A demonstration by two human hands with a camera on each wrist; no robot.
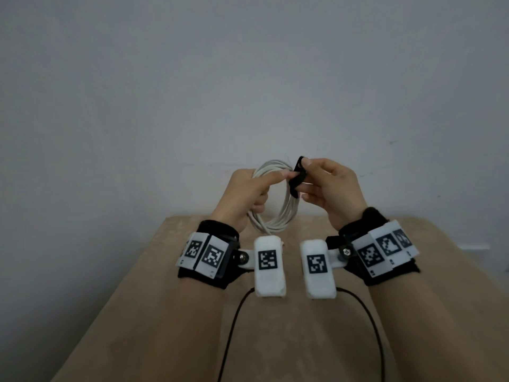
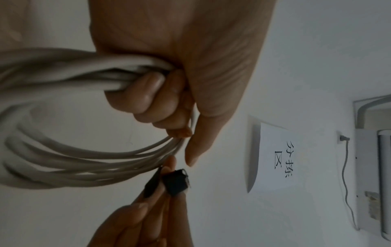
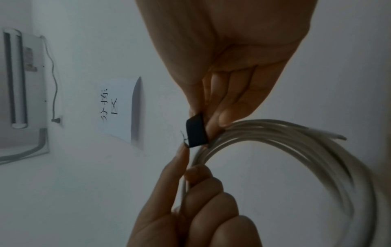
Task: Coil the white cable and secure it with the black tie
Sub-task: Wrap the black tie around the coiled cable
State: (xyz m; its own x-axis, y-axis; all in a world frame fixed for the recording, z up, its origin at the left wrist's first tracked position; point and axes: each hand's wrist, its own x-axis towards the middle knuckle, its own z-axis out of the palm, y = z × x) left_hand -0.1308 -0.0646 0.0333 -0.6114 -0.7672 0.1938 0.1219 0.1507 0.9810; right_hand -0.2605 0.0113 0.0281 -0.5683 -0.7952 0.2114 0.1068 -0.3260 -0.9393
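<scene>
The white cable (image 1: pixel 286 208) is wound into a round coil of several loops, held upright in the air above the table. My left hand (image 1: pixel 248 194) grips the coil's left side, fingers curled round the strands (image 2: pixel 88 75). My right hand (image 1: pixel 327 188) pinches the black tie (image 1: pixel 297 175) against the coil's upper right part. In the left wrist view the black tie (image 2: pixel 175 182) sits between my right fingertips, close to the strands. In the right wrist view the black tie (image 3: pixel 195 132) lies by the cable (image 3: pixel 296 140); whether it goes fully round the strands is hidden.
A tan table (image 1: pixel 165 312) lies under my forearms, its far edge near a plain white wall (image 1: pixel 248 78). Two black wires (image 1: pixel 234 326) run from the wrist cameras toward me. A paper sign (image 2: pixel 275 158) and a wall socket with a cord (image 2: pixel 342 138) show in the wrist views.
</scene>
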